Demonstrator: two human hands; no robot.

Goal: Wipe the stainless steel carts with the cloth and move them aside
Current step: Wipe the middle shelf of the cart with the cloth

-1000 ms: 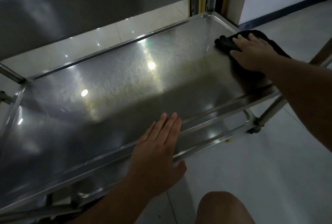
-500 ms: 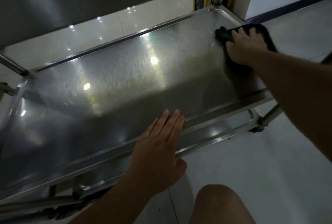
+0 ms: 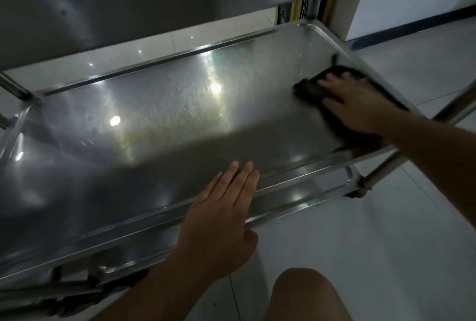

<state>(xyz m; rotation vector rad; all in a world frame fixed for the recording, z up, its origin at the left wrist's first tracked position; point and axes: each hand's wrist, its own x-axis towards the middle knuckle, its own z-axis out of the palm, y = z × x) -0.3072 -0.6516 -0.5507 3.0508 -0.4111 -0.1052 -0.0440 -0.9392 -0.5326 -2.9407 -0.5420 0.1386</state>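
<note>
One stainless steel cart (image 3: 154,125) fills most of the frame, and of its shelves three can be counted: the underside of an upper one across the top of the frame, the wide middle shelf in the centre, and a strip of a lower one showing beneath the near rim at the lower right. The middle shelf shines with two bright round light spots (ceiling lamps mirrored in the metal, by the look of it).

There is one cloth (image 3: 309,90), dark and bunched, lying at the right end of the middle shelf, close against the right-hand rim. The right hand (image 3: 354,105) lies flat on top of it, fingers spread and straight, pressing it down onto the steel rather than pinching it.

The left hand (image 3: 221,215) rests at lower centre on the near rim of the same shelf, its four fingers straight and close together over the shelf surface, thumb hanging off the outer edge below the rim. It holds nothing.

One bare knee (image 3: 306,295) shows at the bottom edge. Pale floor tiles (image 3: 360,243) spread over the lower right, and a white wall with a dark skirting line sits in the upper right corner.
</note>
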